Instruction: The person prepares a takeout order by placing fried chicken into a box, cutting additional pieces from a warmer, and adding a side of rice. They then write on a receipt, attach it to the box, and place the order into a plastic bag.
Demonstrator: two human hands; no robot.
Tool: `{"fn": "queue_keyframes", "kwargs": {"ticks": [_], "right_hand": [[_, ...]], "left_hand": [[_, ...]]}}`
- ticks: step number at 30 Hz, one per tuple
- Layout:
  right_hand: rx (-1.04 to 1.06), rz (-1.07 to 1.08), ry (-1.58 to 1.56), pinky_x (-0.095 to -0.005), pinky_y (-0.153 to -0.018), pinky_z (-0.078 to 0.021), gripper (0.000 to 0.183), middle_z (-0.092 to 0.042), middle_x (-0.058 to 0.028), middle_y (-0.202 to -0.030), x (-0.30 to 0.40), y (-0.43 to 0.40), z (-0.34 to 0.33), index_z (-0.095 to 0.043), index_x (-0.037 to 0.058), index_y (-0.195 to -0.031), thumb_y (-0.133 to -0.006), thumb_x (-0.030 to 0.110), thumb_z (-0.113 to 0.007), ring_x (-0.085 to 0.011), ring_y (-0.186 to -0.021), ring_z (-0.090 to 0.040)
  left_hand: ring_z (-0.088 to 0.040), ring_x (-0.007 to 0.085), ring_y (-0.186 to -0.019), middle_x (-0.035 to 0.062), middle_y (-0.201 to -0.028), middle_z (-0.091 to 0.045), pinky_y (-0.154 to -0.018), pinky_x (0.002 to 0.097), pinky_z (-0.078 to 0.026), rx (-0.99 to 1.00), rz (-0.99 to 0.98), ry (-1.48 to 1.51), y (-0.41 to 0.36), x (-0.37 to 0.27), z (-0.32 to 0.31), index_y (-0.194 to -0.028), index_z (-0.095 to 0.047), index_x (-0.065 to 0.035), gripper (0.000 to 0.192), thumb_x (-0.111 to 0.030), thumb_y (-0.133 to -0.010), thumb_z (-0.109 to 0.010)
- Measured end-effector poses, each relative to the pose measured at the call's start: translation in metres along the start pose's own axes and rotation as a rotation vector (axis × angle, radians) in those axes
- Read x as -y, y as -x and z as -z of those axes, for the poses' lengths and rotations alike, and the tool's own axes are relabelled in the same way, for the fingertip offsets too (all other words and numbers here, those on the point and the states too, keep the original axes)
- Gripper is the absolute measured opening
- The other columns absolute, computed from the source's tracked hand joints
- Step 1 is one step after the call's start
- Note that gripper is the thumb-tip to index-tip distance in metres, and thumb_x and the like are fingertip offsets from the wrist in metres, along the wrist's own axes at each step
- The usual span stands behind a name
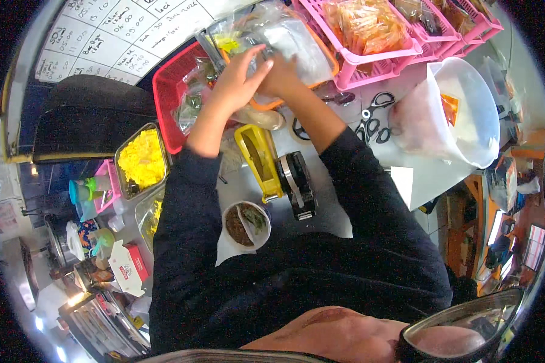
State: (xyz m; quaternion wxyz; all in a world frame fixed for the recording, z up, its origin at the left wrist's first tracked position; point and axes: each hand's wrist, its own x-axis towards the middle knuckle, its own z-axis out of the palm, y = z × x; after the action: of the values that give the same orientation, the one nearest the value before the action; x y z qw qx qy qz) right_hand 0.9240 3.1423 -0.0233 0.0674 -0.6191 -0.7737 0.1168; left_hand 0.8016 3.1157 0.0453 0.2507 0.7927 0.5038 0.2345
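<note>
Both my hands reach to the far side of the steel table, over an orange-rimmed plastic tub [320, 45] with clear plastic bags in it. My left hand [243, 79] is at the tub's left side, thumb and forefinger apart. My right hand [277, 75] dips among the bags, its fingers blurred and partly hidden, so its hold cannot be told. Nearer me lie a yellow tape dispenser [259, 159] and a black tape dispenser [297, 183], side by side. Close to my body stands a round white cup [247, 224] with a divider between brown and green food.
A red basket [163, 100] with bagged items stands left, near a tray of yellow food [143, 159]. Pink baskets [377, 59] of orange packets are at the back right. Several scissors [370, 120] lie beside a large translucent bucket [463, 113].
</note>
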Motion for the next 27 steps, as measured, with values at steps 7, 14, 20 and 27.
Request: {"fn": "queue_keyframes", "kwargs": {"ticks": [7, 14, 20, 27], "right_hand": [[-0.349, -0.495, -0.307, -0.0583, -0.110, -0.0334, 0.101, -0.039, -0.0258, -0.147, -0.056, 0.007, 0.007, -0.031, 0.0021, -0.149, -0.073, 0.050, -0.079, -0.0450, -0.137, -0.036], [-0.031, -0.191, -0.170, -0.0537, -0.099, -0.0430, 0.040, -0.065, -0.0168, -0.124, -0.019, 0.010, 0.027, -0.066, 0.0022, -0.118, -0.089, 0.030, -0.062, -0.0353, -0.123, -0.056], [0.175, 0.055, -0.473, -0.0505, -0.097, -0.0457, 0.033, -0.066, -0.0175, -0.123, -0.015, 0.026, 0.030, -0.070, 0.0021, -0.108, -0.089, 0.025, -0.057, -0.0373, -0.119, -0.059], [-0.295, -0.264, -0.372, -0.0517, -0.096, -0.0464, 0.036, -0.060, -0.0247, -0.128, -0.083, -0.034, 0.034, -0.067, 0.0001, -0.111, -0.085, 0.023, -0.060, -0.0381, -0.116, -0.060]], "left_hand": [[-0.047, 0.0439, -0.132, 0.0319, -0.136, -0.052, -0.112, 0.0428, -0.034, 0.281, 0.288, -0.004, -0.063, 0.023, -0.038, -0.134, -0.054, 0.0064, 0.099, -0.077, -0.095, -0.017], [-0.041, 0.0380, -0.140, 0.0297, -0.148, -0.043, -0.113, 0.0412, -0.032, 0.108, 0.425, 0.287, -0.072, 0.034, -0.049, -0.142, -0.046, 0.0061, 0.101, -0.079, -0.092, -0.025], [-0.063, 0.0413, -0.115, 0.0347, -0.123, -0.061, -0.094, 0.0435, -0.051, 0.223, 0.434, -0.170, -0.092, 0.085, -0.054, -0.120, -0.061, 0.0109, 0.068, -0.042, -0.079, -0.076], [-0.063, 0.0451, -0.105, 0.0299, -0.114, -0.058, -0.086, 0.0479, -0.055, 0.022, 0.335, -0.664, -0.063, 0.044, -0.099, -0.121, -0.050, 0.0037, 0.045, -0.019, -0.086, -0.066]]}}
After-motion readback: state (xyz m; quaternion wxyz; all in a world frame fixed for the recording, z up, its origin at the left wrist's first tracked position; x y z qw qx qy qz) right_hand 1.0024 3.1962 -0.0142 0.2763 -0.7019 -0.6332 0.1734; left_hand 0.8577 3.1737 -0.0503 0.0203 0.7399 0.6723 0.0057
